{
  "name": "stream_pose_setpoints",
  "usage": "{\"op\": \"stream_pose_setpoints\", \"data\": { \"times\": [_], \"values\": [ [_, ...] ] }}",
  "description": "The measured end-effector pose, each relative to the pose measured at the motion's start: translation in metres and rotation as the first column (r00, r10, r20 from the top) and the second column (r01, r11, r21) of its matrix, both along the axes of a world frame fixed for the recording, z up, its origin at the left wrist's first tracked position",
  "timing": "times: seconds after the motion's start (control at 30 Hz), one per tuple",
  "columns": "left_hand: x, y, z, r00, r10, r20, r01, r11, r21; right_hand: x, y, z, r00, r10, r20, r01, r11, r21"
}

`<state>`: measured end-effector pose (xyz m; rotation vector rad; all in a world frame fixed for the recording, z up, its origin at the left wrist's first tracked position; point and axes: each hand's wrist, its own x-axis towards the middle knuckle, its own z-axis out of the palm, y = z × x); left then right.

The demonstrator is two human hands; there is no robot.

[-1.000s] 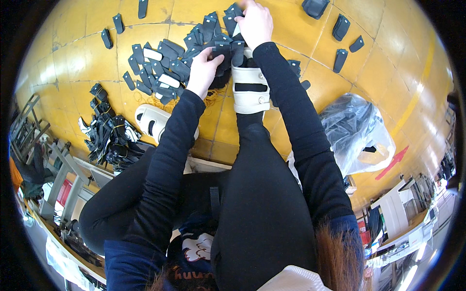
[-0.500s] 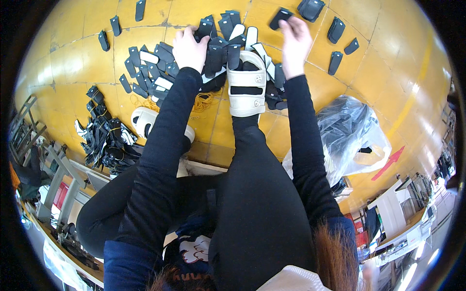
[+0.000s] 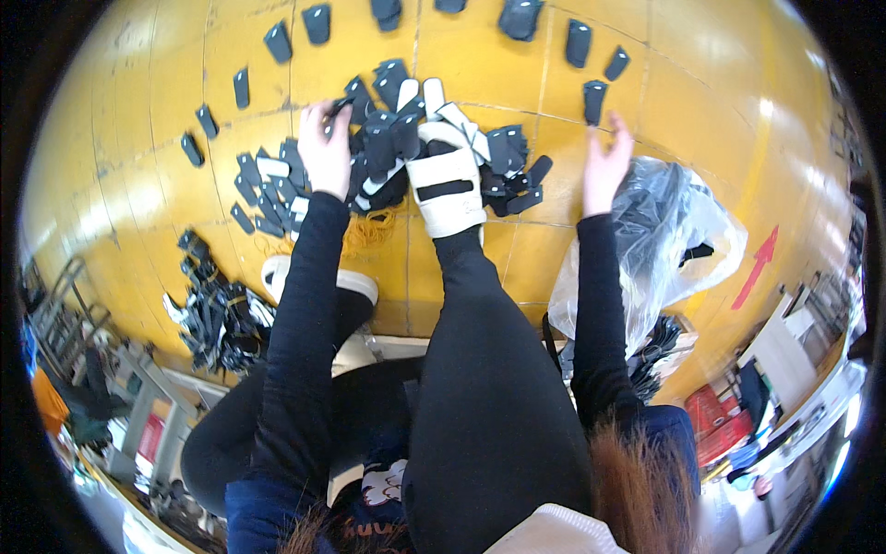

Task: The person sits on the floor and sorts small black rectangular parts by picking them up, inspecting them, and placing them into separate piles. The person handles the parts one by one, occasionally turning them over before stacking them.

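1. Yellow tiled floor [image 3: 554, 268] fills my view from above; I look down on a seated person in black sleeves and black trousers, one leg stretched forward.
2. The left hand [image 3: 325, 152] reaches into a heap of small flat black tab-shaped pieces [image 3: 388, 152] and pinches one dark piece at its fingertips, closed on it.
3. The right hand [image 3: 604, 166] hovers spread and empty above the floor, just below a single black piece [image 3: 595, 100] lying apart.
4. More of these flat black pieces lie singly in an arc along the top of the view [image 3: 317, 23]; the heap sits around the toe of a white strapped sandal [image 3: 448, 180] on the outstretched foot.
5. I judge the pieces light, thin and fairly stiff, perhaps rubber or plastic, not fragile; some show white faces. Pinching one by a short edge between thumb and forefinger looks the surest hold, as they overlap and may slide on one another.
6. A crumpled clear plastic bag [image 3: 674, 231] with dark contents lies to the right of the right arm.
7. A red arrow marking [image 3: 757, 268] is painted on the floor further right.
8. A second tangle of black parts [image 3: 217, 314] sits at the left, near another white shoe [image 3: 318, 282].
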<state>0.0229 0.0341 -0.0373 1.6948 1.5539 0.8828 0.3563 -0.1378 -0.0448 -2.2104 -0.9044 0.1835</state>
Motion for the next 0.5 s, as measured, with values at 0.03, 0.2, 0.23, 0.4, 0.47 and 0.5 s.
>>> {"op": "stream_pose_setpoints", "data": {
  "times": [0.03, 0.2, 0.23, 0.4, 0.47, 0.5],
  "values": [
    [-0.007, 0.0, 0.006, 0.998, 0.018, 0.052, -0.01, 0.991, -0.135, -0.016, -0.005, 0.011, 0.998, 0.036, -0.046, -0.038, 0.999, -0.026],
    [-0.056, 0.004, 0.047, 0.632, -0.716, -0.296, 0.566, 0.688, -0.454, -0.084, -0.056, 0.056, 0.94, 0.208, -0.269, -0.229, 0.972, -0.047],
    [-0.075, 0.007, 0.064, 0.359, -0.866, -0.347, 0.751, 0.489, -0.443, -0.096, -0.067, 0.057, 0.923, 0.211, -0.321, -0.23, 0.973, -0.021],
    [-0.153, 0.007, 0.148, -0.09, -0.914, -0.396, 0.717, 0.216, -0.663, -0.118, -0.085, 0.077, 0.869, 0.24, -0.432, -0.26, 0.966, 0.014],
    [-0.196, 0.004, 0.184, 0.075, -0.873, -0.481, 0.65, 0.409, -0.641, -0.123, -0.076, 0.079, 0.829, 0.311, -0.465, -0.3, 0.949, 0.099],
    [-0.216, 0.0, 0.188, 0.254, -0.824, -0.506, 0.614, 0.542, -0.574, -0.122, -0.069, 0.086, 0.849, 0.34, -0.404, -0.33, 0.939, 0.096]
  ]
}}
